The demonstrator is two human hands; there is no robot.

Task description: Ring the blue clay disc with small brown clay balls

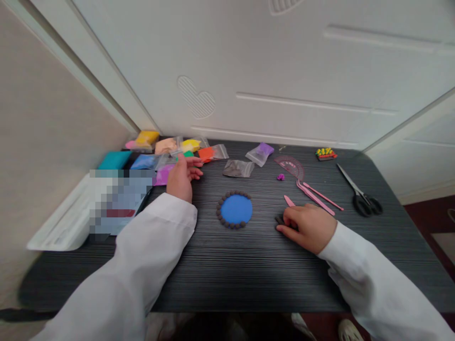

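Observation:
A flat blue clay disc [236, 209] ringed with several small dark brown balls lies in the middle of the dark table [249, 265]. My left hand [182, 177] reaches to the cluster of small clay bags [170, 151] at the back left, fingers stretched out over a purple bag [162, 175] and touching the bags. My right hand [307, 226] rests on the table right of the disc, fingers curled over a small dark brown lump of clay [279, 219].
A brown clay bag [238, 168] and a purple clay bag [260, 153] lie behind the disc. Pink modelling tools [316, 196], a pink protractor [291, 166], a tiny purple piece [280, 177], black scissors [360, 194] and a small colourful piece [326, 153] lie to the right. A white tray [67, 222] sits at left.

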